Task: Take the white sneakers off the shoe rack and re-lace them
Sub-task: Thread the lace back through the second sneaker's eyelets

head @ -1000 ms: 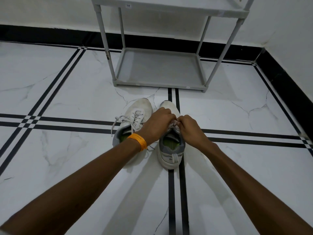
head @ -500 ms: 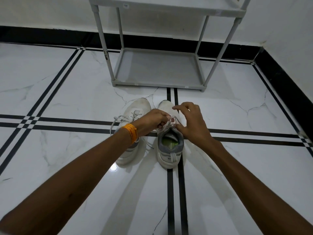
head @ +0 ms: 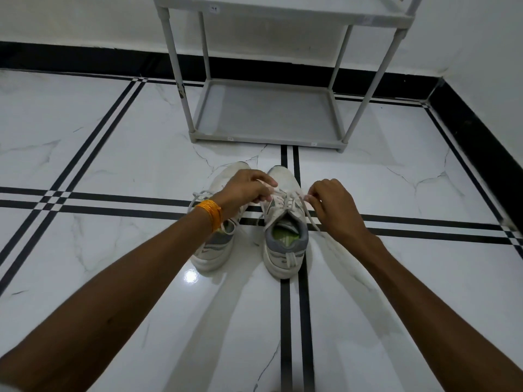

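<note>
Two white sneakers with grey collars stand side by side on the floor, toes pointing away from me. The right sneaker (head: 284, 244) has a green insole and its white lace (head: 285, 198) is stretched sideways across the tongue. My left hand (head: 244, 190), with an orange band at the wrist, pinches the lace's left end. My right hand (head: 332, 205) pinches the right end, just beside the shoe. The left sneaker (head: 212, 250) is partly hidden under my left wrist, its lace loops loose.
A grey shoe rack (head: 268, 114) stands just beyond the shoes against the white wall, its bottom shelf bare. The floor (head: 113, 165) is glossy white marble tile with black stripes. A black skirting runs along the back and right walls.
My hands were together over the right sneaker's tongue. They have drawn apart, left hand leftward and right hand rightward, pulling the lace taut between them.
</note>
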Available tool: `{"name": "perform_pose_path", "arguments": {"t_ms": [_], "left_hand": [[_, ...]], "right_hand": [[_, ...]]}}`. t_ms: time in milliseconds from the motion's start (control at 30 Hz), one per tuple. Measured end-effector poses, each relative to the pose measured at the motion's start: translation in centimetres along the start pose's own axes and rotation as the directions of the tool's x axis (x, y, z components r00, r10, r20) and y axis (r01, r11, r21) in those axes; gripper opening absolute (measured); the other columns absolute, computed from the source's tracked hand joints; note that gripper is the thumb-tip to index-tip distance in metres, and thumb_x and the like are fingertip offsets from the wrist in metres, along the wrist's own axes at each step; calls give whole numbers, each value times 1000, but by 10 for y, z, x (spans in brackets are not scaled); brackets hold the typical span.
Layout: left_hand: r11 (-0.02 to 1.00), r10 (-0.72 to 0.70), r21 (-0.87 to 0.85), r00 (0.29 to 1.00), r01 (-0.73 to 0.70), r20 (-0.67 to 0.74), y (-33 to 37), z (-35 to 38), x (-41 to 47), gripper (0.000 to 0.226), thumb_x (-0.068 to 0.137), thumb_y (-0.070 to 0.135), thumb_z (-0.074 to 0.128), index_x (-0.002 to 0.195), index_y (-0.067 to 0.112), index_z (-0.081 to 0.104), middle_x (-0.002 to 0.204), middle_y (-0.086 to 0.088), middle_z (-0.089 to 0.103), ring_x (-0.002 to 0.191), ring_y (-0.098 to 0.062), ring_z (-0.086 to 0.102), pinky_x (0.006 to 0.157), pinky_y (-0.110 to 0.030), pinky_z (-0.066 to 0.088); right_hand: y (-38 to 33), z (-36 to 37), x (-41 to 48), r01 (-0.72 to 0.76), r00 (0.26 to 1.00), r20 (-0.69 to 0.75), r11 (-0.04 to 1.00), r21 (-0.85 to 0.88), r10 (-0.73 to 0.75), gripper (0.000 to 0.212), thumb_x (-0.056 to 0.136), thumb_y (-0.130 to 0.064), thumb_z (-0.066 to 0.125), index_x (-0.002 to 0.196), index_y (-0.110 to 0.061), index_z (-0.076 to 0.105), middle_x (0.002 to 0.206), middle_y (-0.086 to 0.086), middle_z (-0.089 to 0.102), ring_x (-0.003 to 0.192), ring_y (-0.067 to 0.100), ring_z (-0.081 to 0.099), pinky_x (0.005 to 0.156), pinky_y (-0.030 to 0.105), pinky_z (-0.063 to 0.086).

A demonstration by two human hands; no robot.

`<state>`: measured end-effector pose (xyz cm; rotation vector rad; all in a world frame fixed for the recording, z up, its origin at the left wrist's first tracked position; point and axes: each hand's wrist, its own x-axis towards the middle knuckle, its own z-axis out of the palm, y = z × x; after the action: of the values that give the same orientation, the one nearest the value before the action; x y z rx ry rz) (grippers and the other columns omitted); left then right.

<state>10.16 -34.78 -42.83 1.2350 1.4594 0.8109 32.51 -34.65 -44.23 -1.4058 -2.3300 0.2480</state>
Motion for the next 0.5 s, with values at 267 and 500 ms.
{"name": "perform_pose_path", "arguments": {"t_ms": [267,500], "left_hand": [[685,180,724,982,-82,-60,-24,2,-6,20,75,4,63,85,12,78,80,-10,76,70,-21,64,63,-23,41],[620,172,783,965,50,-198,-35,8,-2,15,68,15,66,72,1,62,61,-9,52,67,-27,50,57,-32,40]], "right_hand": [[32,34,-42,-225,967,114,973,-47,229,11,90,-12,58,81,-6,61,81,13,65,75,24,52,66,33,38],[31,31,-44,-234,969,64,969,-84,240,14,91,-12,54,80,-5,59,77,13,63,70,26,53,62,32,36]]}}
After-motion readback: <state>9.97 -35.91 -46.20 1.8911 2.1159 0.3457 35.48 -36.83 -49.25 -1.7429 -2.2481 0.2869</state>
